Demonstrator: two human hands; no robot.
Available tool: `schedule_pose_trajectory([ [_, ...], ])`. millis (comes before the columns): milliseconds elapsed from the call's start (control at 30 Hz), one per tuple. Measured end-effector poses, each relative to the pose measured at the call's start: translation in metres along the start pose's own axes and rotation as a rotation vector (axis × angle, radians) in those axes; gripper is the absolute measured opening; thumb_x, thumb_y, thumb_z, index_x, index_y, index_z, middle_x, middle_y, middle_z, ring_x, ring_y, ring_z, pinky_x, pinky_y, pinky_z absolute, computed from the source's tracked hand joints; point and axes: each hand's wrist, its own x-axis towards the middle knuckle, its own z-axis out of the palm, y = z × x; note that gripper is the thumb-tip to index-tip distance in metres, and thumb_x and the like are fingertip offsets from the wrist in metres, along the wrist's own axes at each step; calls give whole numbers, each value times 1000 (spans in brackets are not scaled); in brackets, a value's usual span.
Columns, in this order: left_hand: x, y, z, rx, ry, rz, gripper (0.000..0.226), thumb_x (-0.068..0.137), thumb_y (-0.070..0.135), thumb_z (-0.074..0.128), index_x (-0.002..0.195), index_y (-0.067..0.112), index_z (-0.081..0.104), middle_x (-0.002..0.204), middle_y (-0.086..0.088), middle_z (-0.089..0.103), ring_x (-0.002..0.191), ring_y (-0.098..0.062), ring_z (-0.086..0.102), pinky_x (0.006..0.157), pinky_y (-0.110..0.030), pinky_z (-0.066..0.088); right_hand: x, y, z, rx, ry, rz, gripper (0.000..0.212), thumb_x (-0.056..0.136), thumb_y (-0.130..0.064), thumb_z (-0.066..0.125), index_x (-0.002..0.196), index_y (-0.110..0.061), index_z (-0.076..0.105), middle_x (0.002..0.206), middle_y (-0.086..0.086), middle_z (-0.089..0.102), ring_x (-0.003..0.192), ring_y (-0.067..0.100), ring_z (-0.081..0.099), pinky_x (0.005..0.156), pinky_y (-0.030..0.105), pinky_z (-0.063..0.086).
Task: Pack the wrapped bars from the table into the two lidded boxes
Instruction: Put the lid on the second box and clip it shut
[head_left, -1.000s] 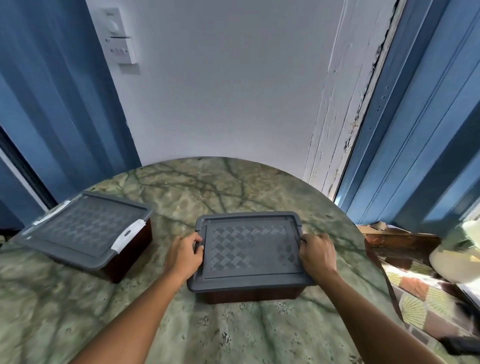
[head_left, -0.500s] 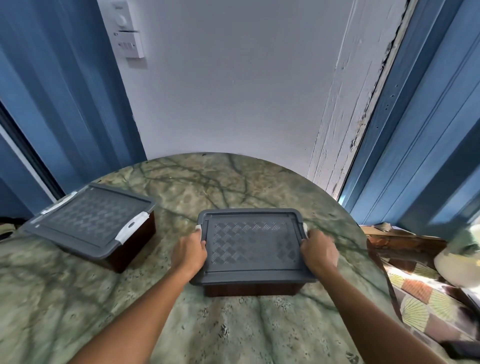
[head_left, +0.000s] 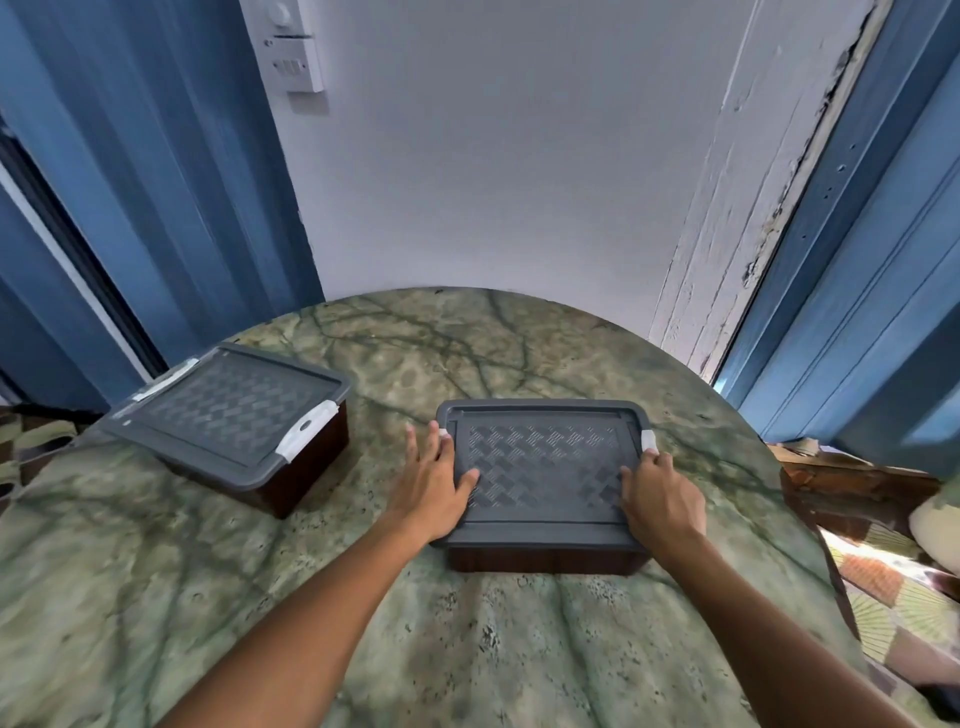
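Table (head_left: 519, 649): a round top of green veined stone, by which both boxes are carried.
Near box (head_left: 540, 561): dark brown walls, set squarely in front of the person, right of the middle of the table; its grey lid (head_left: 540, 467) with a woven pattern is seated on it.
Near box clips: a white clip (head_left: 648, 441) is seen on the right edge of the lid, and a small white piece (head_left: 443, 433) on the left edge.
Left hand (head_left: 434, 483): fingers are held straight and spread; the thumb is laid on the left part of the lid, the other fingers are stretched along the box's left edge. Nothing is gripped.
Right hand (head_left: 662, 499): laid on the right edge of the lid, thumb on top, fingers bent over the rim just below the white clip.
Far box (head_left: 228, 423): placed well apart to the left, turned at an angle, lid on, white clips folded down at both ends.
Wrapped bars: none can be seen; whether they are in the boxes cannot be told.
Wall (head_left: 519, 156): white, with a switch plate (head_left: 288, 47); blue panels are seen on both sides.
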Motion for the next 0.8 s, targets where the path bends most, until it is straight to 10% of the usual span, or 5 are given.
schedule_pose_trajectory([
  [267, -15, 0, -32, -223, -182, -65, 68, 90, 61, 45, 149, 33, 24, 161, -9, -5, 145, -36, -11, 116, -57, 10, -10, -6, -16, -156, -58, -134, 37, 93, -31, 51, 125, -15, 59, 155, 15, 20, 139, 39, 20, 105, 55, 33],
  [433, -32, -80, -98, -495, 129, -75, 48, 84, 45, 61, 128, 26, 57, 140, 0, 50, 129, -18, 45, 110, -39, 32, -32, -103, -26, 407, 192, -421, 30, 76, 1, 67, 105, 0, 70, 123, 21, 59, 114, 42, 51, 88, 49, 49],
  [633, 16, -285, -159, -467, 356, -323, 23, 88, 21, 62, 110, 16, 67, 115, -6, 66, 109, -23, 59, 94, -29, 43, -45, -291, -18, 1393, -448, -37, 19, 90, 0, 46, 100, -10, 58, 71, 1, 54, 58, 15, 52, 52, 28, 44],
  [800, 62, -407, -149, -236, 281, -399, 42, 87, 31, 62, 128, 24, 56, 129, -12, 59, 117, -33, 54, 100, -40, 44, -49, -370, 39, 1472, -650, 253, 16, 84, -16, 64, 89, -17, 49, 74, 1, 53, 55, 12, 57, 50, 29, 49],
])
